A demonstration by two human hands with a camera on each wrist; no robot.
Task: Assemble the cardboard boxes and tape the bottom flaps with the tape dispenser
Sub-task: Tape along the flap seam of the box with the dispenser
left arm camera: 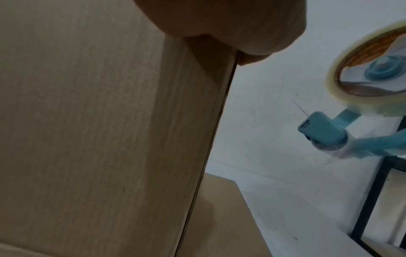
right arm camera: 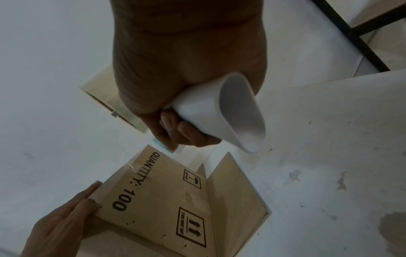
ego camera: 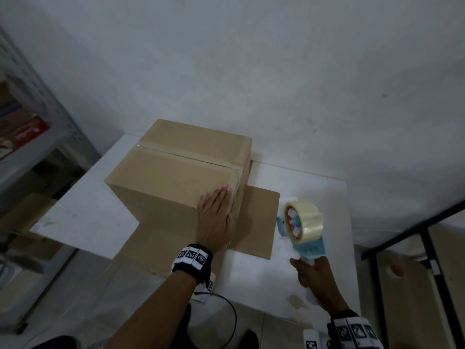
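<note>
A brown cardboard box (ego camera: 176, 172) stands on the white table (ego camera: 83, 217), its upper flaps folded down with clear tape along their seam. Its lower flaps lie spread on the table, one to the right (ego camera: 259, 217). My left hand (ego camera: 221, 205) rests flat, fingers straight, on the box's near right top corner. My right hand (ego camera: 312, 270) grips the white handle of the blue tape dispenser (ego camera: 302, 222), held right of the box, off it. The right wrist view shows the handle (right arm camera: 230, 113) in my fist and the box's printed side (right arm camera: 158, 200). In the left wrist view the dispenser (left arm camera: 325, 133) hangs beside the box wall (left arm camera: 87, 121).
A metal shelf (ego camera: 30, 122) with packages stands at the left. A black frame (ego camera: 427, 235) and a flat cardboard sheet (ego camera: 402, 285) are at the right, past the table edge. A white wall runs behind. A black cable (ego camera: 231, 311) hangs under my left wrist.
</note>
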